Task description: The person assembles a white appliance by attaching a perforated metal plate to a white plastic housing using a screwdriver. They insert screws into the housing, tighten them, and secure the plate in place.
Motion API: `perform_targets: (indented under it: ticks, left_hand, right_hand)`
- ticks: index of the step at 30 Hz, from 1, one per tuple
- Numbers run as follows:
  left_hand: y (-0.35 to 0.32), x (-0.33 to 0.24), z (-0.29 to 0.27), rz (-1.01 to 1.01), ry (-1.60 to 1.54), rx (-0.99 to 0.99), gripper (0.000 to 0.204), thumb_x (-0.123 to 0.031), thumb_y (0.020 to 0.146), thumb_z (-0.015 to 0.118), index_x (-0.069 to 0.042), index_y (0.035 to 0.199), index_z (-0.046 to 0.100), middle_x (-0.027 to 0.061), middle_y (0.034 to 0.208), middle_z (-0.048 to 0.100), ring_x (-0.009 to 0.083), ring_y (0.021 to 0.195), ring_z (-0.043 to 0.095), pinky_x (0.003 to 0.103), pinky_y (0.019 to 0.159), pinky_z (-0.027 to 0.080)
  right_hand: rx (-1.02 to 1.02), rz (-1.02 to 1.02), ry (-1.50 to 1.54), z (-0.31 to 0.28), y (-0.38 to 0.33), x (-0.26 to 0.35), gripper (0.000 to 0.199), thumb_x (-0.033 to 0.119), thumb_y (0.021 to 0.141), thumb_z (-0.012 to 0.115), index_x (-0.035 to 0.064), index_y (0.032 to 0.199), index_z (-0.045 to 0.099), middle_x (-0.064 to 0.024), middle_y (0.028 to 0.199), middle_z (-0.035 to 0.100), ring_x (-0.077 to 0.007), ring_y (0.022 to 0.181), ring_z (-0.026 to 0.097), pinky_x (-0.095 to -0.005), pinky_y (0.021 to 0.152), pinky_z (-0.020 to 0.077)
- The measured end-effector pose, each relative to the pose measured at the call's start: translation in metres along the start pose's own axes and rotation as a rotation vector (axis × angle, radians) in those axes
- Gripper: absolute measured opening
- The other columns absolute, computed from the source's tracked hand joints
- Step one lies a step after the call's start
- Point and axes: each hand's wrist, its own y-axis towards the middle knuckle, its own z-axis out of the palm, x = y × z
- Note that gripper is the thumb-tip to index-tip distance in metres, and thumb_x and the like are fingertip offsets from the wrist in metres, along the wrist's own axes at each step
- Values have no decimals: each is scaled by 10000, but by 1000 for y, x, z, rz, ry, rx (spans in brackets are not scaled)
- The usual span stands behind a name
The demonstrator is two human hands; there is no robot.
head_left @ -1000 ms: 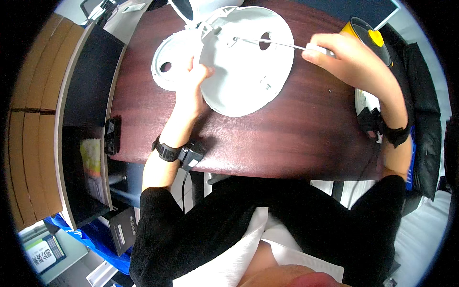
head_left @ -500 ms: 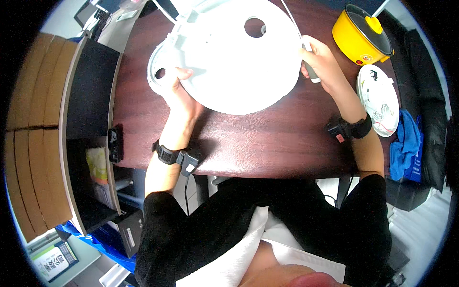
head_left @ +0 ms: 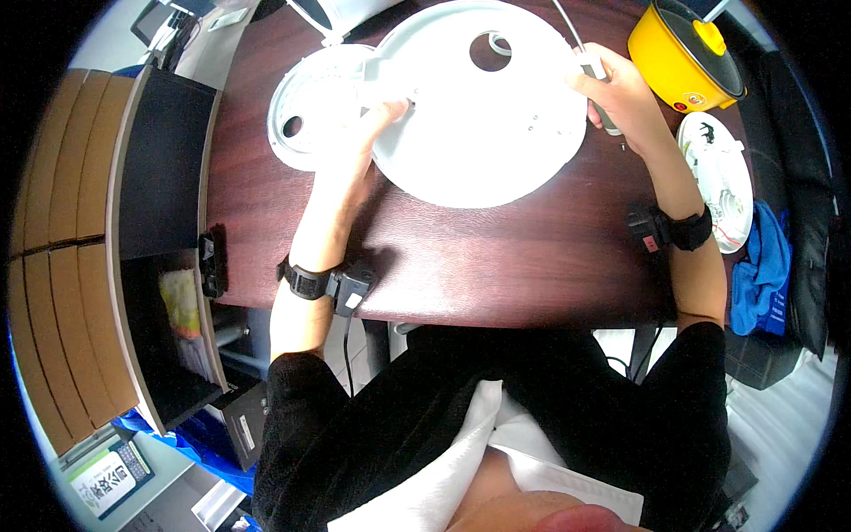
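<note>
White plastic disc [head_left: 483, 115] lay flat on the dark wood table [head_left: 496, 257], between both hands: left hand [head_left: 368, 133] pressed fingers on its left rim, right hand [head_left: 616, 89] closed around a thin screwdriver [head_left: 589, 58] at its right edge. Slip risk: tool could skid off, shoving the disc toward the smaller white round part [head_left: 310, 115] or yellow pot [head_left: 683, 53].

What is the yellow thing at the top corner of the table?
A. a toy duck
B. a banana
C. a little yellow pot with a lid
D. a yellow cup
C: the yellow pot is round, wears a dark lid with a yellow knob, and sits beyond the right hand on the table.
</note>
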Motion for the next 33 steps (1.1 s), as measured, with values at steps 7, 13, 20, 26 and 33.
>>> perform_targets:
  ticks: [7, 13, 20, 26, 33]
  left_hand:
    - [3, 6, 3, 74, -57, -103, 440, -136, 767, 670, 11, 1153, 520, 103, 1031, 598, 178, 918, 578, 302, 824, 451]
    - [4, 11, -3, 149, -73, -168, 388, -127, 776, 646, -5, 1131, 546, 88, 1033, 594, 173, 941, 557, 301, 830, 432]
    - [2, 12, -3, 206, 6, -163, 389, -146, 780, 620, -16, 1138, 539, 80, 1036, 581, 162, 949, 531, 298, 837, 409]
    - [-1, 8, -3, 179, 32, -130, 371, -151, 785, 613, -14, 1122, 539, 74, 1019, 580, 159, 934, 532, 298, 829, 410]
    - [-5, 8, -1, 179, 122, -128, 337, -150, 782, 599, -9, 1086, 561, 77, 980, 595, 152, 889, 546, 280, 800, 418]
  right_hand:
    - [-115, -58, -65, -2, -7, 16, 195, 209, 886, 552, 70, 1020, 578, 22, 630, 521, -38, 472, 460, -197, 430, 361]
    - [203, -171, -341, 21, -45, 56, 280, 165, 861, 573, 88, 1128, 542, -48, 815, 522, -116, 660, 528, -241, 599, 435]
    - [125, -291, -374, 42, -52, 68, 270, 99, 774, 631, 40, 1029, 561, -147, 919, 562, -290, 835, 593, -336, 731, 471]
    - [66, -253, -443, 42, -56, 74, 254, 110, 786, 628, 36, 1020, 565, -143, 931, 564, -302, 852, 596, -345, 731, 474]
    - [54, -297, -495, 42, -59, 73, 283, 115, 806, 608, 29, 1070, 555, -172, 943, 582, -334, 857, 598, -372, 721, 479]
